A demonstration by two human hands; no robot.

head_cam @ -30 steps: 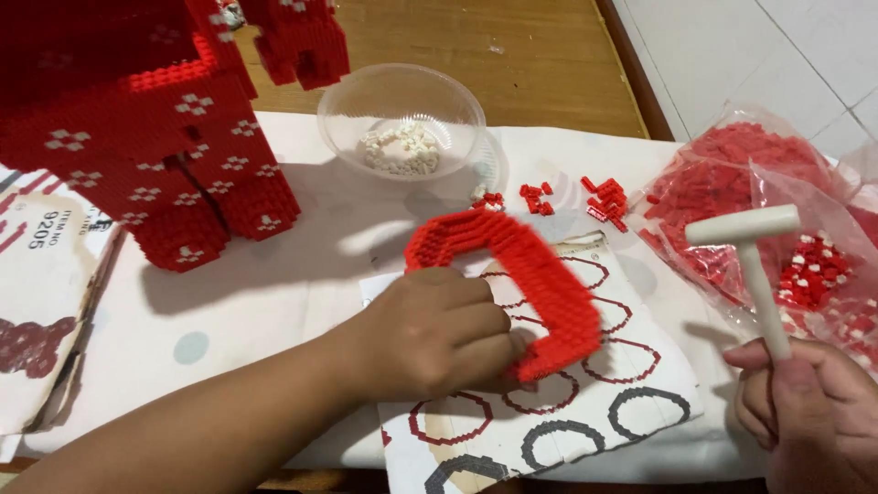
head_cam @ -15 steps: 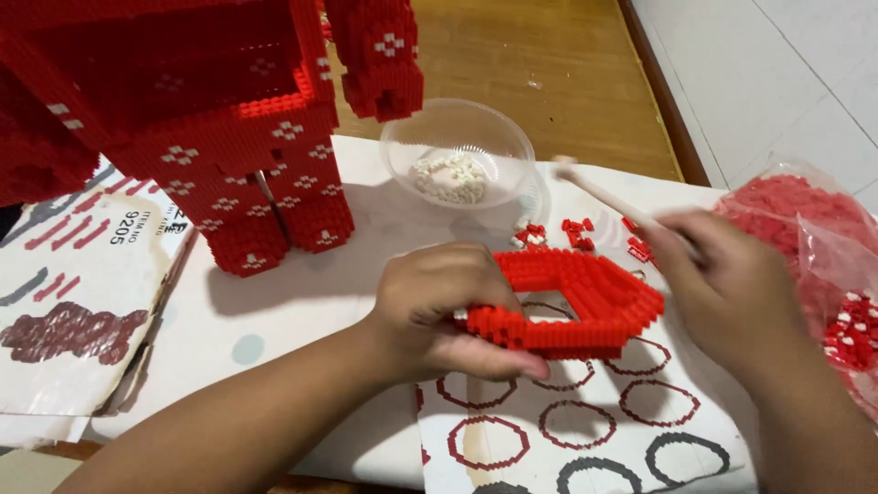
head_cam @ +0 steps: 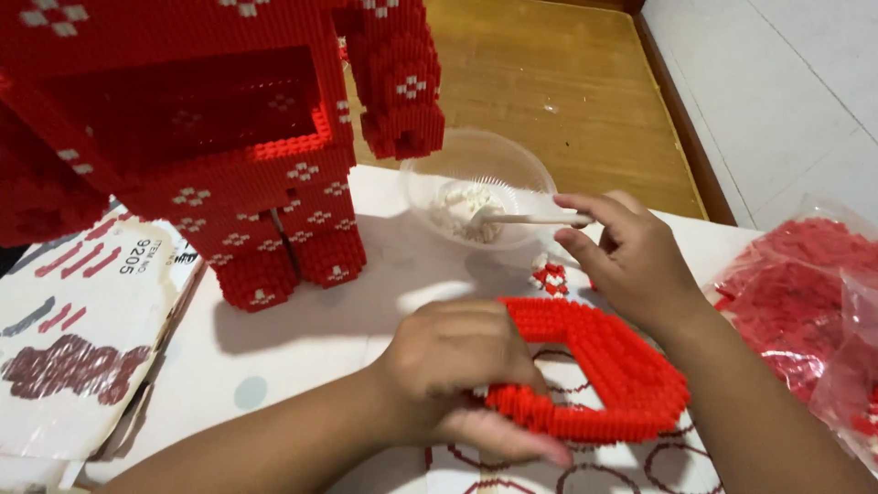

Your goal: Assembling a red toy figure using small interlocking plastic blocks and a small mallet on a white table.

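Observation:
My left hand grips a red curved piece built of tiny bricks and holds it on edge over a sheet printed with rings. My right hand holds a small white hammer by its handle, with the head lying inside a clear plastic bowl of white bricks. A few loose red bricks lie between the bowl and the curved piece.
A large red brick figure with white flower marks stands at the left on the white table. Printed instruction sheets lie at the far left. A clear bag of red bricks sits at the right. Wooden floor lies beyond.
My right hand brought the hammer from the table's right side to the bowl. My left hand lifted the curved piece from flat onto its edge. The camera moved closer and leftward.

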